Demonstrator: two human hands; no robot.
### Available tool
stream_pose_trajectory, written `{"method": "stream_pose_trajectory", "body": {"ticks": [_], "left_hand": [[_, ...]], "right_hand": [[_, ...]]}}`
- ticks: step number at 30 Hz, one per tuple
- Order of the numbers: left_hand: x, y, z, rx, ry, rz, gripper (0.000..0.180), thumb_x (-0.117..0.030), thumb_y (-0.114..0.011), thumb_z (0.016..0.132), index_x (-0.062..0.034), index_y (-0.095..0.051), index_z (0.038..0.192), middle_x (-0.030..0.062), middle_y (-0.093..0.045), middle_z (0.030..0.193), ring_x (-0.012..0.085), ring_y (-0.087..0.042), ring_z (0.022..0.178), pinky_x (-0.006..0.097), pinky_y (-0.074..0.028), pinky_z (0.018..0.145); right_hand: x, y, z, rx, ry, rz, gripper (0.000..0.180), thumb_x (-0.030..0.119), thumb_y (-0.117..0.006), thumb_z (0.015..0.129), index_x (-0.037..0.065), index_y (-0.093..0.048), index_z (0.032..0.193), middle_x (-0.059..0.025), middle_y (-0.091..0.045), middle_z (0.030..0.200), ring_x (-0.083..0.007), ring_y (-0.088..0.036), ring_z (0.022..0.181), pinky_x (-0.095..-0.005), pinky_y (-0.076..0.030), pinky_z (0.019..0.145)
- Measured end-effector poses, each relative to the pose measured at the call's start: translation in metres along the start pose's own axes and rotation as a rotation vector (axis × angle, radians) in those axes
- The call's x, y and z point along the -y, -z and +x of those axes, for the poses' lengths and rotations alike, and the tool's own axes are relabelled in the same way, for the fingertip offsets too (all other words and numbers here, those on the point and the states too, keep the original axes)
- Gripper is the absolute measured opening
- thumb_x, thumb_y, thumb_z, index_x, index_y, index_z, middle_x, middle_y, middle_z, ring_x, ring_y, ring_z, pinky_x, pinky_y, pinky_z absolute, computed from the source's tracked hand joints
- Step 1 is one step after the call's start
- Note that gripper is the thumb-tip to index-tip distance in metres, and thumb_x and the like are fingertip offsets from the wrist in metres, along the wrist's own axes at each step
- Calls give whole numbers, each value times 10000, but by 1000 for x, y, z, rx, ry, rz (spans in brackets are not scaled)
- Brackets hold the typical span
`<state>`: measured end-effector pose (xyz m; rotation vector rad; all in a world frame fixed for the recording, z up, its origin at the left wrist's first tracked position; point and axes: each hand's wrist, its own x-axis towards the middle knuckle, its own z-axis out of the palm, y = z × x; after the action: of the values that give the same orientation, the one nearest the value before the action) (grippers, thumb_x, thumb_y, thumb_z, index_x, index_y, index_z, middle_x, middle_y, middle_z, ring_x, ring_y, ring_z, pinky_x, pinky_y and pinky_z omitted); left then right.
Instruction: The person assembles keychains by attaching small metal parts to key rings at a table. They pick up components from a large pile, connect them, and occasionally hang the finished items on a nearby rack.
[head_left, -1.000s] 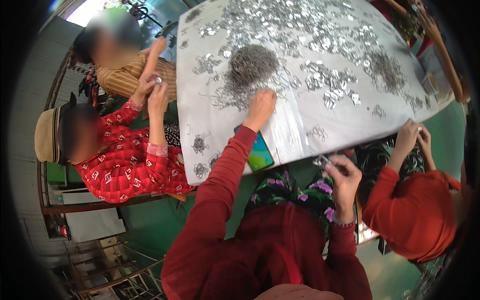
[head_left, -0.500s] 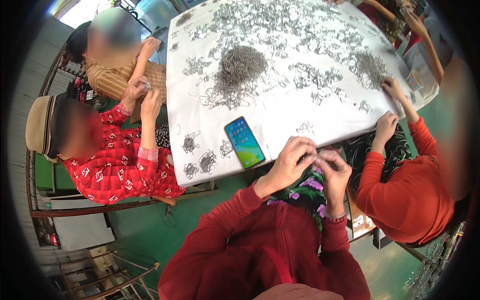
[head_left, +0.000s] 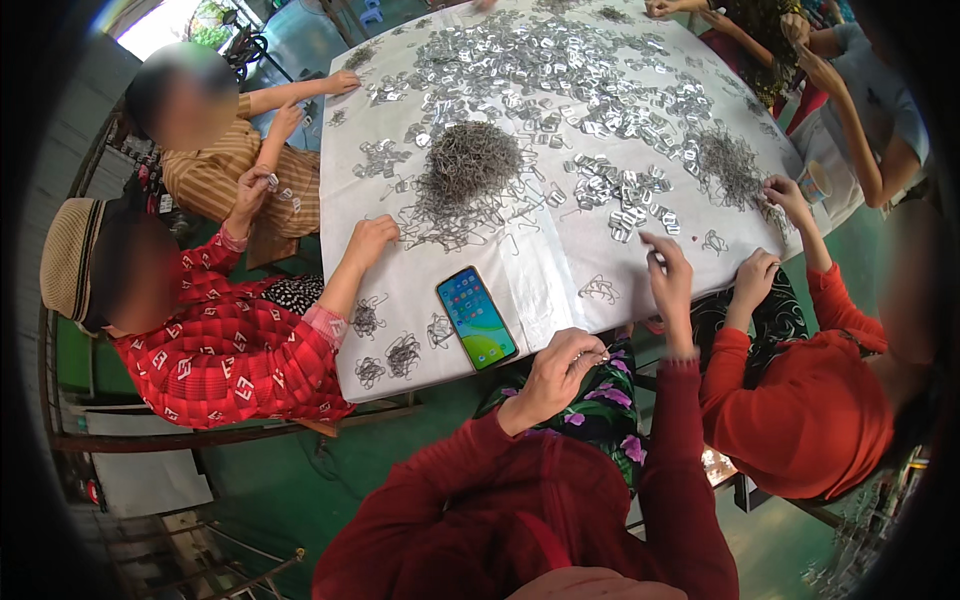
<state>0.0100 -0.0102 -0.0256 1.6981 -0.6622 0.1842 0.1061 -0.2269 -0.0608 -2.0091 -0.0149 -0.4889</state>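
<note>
My left hand (head_left: 560, 372) is curled at the near edge of the white-covered table (head_left: 540, 290), pinching thin wire pieces between its fingertips. My right hand (head_left: 668, 275) stretches out over the sheet, fingertips just below a scatter of flat silver metal pieces (head_left: 620, 195); whether it holds one is unclear. A small tangle of wire (head_left: 598, 290) lies between my hands. A large grey heap of bent wire hooks (head_left: 468, 160) sits mid-table, beyond reach of both hands. A phone (head_left: 476, 317) with a lit screen lies to the left of my left hand.
Several other people sit around the table: one in a red patterned top (head_left: 230, 350) at the left, one in a striped shirt (head_left: 215, 180) behind, one in an orange-red top (head_left: 800, 400) close on my right. Small wire bundles (head_left: 403, 355) lie near the left edge. A cup (head_left: 815, 182) stands at the right edge.
My left hand came back from the wire heap to the table's near edge. My right hand, which met it there, has now reached forward onto the sheet.
</note>
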Motion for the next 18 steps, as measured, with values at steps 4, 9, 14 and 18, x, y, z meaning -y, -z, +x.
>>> {"method": "stream_pose_trajectory", "body": {"ticks": [4,9,14,18], "left_hand": [[-4,3,-4,-33,11,-1,92,31,-593,870,-7,-552,943,86,-628,840,207,-614,796,324,-478,821],[-9,9,-1,-50,-17,1,107,25,-608,857,-7,-558,946,77,-639,829,231,-600,809,358,-453,862],[-4,7,-6,-54,1,-17,132,43,-611,846,-1,-555,957,88,-617,850,225,-596,801,327,-477,754],[-3,3,-7,-56,13,-18,140,26,-617,848,-5,-556,970,91,-596,849,232,-596,805,319,-477,717]], "right_hand": [[-46,-34,49,107,325,-489,454,-127,-476,708,75,-675,1063,-79,-626,1103,-333,-507,980,-374,-448,862],[-63,-43,58,-10,278,-432,269,-20,-600,784,60,-681,1028,-102,-649,980,-295,-538,864,-355,-461,805],[1,-21,22,-96,-94,69,326,30,-657,818,47,-593,1137,-94,-606,782,-160,-574,669,-290,-501,609],[57,7,-34,79,-166,273,260,-28,-656,808,-15,-550,1045,-59,-579,796,-110,-578,636,-242,-514,508]]}}
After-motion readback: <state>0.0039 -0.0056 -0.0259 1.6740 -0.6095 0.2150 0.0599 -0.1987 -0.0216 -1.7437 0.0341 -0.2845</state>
